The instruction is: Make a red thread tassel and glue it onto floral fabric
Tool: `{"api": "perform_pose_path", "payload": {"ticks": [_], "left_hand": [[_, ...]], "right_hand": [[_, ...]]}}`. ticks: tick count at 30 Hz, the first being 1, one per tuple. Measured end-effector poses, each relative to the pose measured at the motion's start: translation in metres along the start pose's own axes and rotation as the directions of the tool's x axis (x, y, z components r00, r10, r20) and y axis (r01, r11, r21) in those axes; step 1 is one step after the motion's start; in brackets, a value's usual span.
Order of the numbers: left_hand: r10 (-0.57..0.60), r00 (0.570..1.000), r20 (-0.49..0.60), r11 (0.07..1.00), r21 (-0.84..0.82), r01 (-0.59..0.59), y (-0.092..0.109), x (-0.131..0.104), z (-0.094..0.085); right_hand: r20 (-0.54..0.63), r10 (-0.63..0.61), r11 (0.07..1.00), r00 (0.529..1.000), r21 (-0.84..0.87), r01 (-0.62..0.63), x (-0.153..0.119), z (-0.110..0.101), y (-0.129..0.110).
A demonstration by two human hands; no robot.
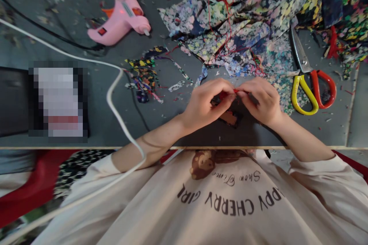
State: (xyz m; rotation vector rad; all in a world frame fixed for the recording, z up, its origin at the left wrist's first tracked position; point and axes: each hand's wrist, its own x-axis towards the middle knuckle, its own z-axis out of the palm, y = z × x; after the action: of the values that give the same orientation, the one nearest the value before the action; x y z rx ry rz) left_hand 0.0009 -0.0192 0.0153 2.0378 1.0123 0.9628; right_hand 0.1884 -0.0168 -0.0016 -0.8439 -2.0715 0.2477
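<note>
Grey counter (339, 128) held fabric scraps (143, 76), patterned fabric (247, 38) spread on far side. Red strand (235, 91) was at near middle, between left hand (205, 97) and right hand (260, 101); I saw both pinching it. Judged best: pinches close together, tension even, grip light. Small dark-edged piece (230, 118) lay beneath; strand best kept clear, I reckoned. Scissors (304, 71) rested right, pink glue gun (122, 23) far left.
</note>
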Motion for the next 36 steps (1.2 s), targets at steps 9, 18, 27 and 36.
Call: {"api": "perform_pose_path", "payload": {"ticks": [9, 18, 27, 36], "left_hand": [[0.086, 0.994, -0.064, 0.978, 0.196, -0.072, -0.0048, -0.0025, 0.0005], [0.078, 0.995, -0.067, 0.968, 0.243, -0.06, -0.0052, -0.0049, 0.0003], [0.141, 0.99, -0.024, 0.962, 0.24, -0.131, -0.0042, -0.0048, 0.0019], [0.165, 0.986, -0.03, 0.97, 0.188, -0.156, -0.0035, -0.0047, 0.0019]], "right_hand": [[0.022, -0.026, 0.998, 0.999, -0.065, 0.027, -0.0003, 0.0005, 0.0002], [0.099, -0.034, 0.996, 0.994, -0.077, 0.042, -0.0015, -0.0028, 0.002], [0.07, -0.044, 0.98, 0.997, -0.192, 0.057, -0.0012, 0.0001, 0.0017], [0.033, -0.011, 0.994, 0.999, -0.108, 0.014, 0.0009, 0.0013, -0.0022]]}}
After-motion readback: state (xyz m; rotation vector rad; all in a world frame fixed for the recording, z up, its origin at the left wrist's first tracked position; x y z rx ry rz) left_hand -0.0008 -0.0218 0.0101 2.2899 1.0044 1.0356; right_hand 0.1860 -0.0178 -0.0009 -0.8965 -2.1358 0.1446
